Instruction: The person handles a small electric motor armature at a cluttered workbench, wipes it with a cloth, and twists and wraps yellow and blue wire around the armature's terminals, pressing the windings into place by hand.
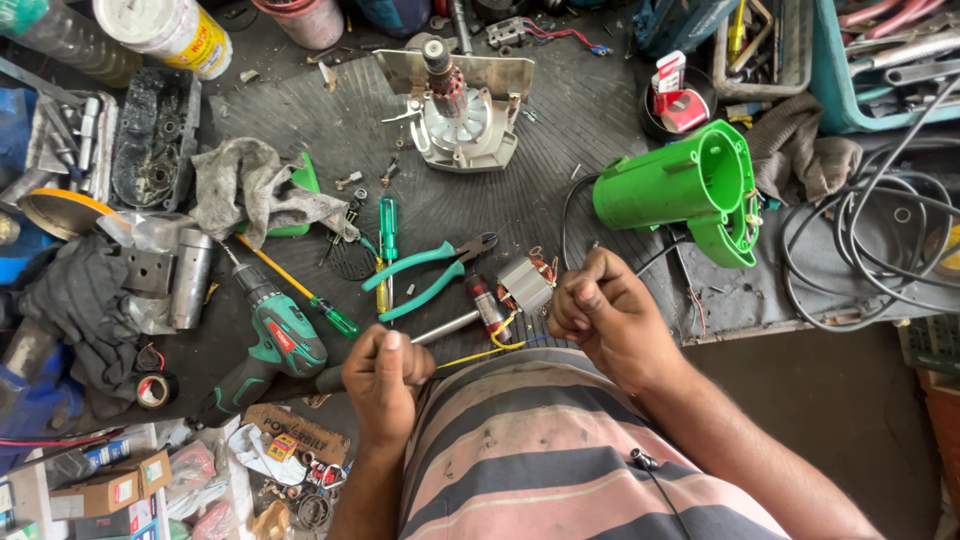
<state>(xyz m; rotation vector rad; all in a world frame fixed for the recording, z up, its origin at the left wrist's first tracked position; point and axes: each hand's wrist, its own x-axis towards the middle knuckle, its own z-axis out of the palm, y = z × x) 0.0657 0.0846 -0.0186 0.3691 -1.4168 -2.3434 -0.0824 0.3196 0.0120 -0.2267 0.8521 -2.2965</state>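
Two hands work over a ribbed rubber mat. The left hand is fisted around a yellow wire; the right hand pinches closed above it. One green-handled pliers, one cordless drill, one glossy green plastic housing ring them; the mat's near edge stays cramped.

pliers: 1 | screwdrivers: 2 | drill: 1 | green housing: 1
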